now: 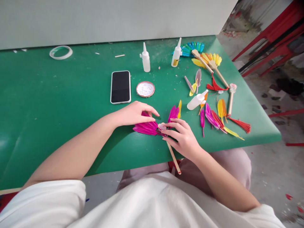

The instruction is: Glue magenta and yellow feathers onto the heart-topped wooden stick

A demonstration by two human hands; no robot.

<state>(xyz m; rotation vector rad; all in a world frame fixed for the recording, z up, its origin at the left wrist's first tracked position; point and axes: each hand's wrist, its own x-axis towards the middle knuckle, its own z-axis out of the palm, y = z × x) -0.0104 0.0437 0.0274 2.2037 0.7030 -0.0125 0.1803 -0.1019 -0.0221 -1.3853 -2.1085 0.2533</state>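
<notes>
In the head view a magenta feather fan (147, 126) lies near the table's front edge. Its wooden handle (174, 158) sticks out over that edge. My left hand (135, 113) rests over the left feathers, thumb and fingers apart. The fingers of my right hand (182, 136) press on the fan's head beside a clear, lumpy glue patch (161, 126); the thumb is partly hidden. More magenta feathers (173, 112) and a yellow feather (180, 108) stand out beyond my right fingers. A white glue bottle (197, 100) lies tilted to the right of the fan.
Loose feathers (212, 116) are scattered on the right. Behind them lie a blue feather fan (199, 47) and a yellow one (217, 60) with red tassels. Two glue bottles (146, 61) (176, 57) stand at the back, near a phone (120, 87), a round lid (145, 89) and a tape roll (61, 58).
</notes>
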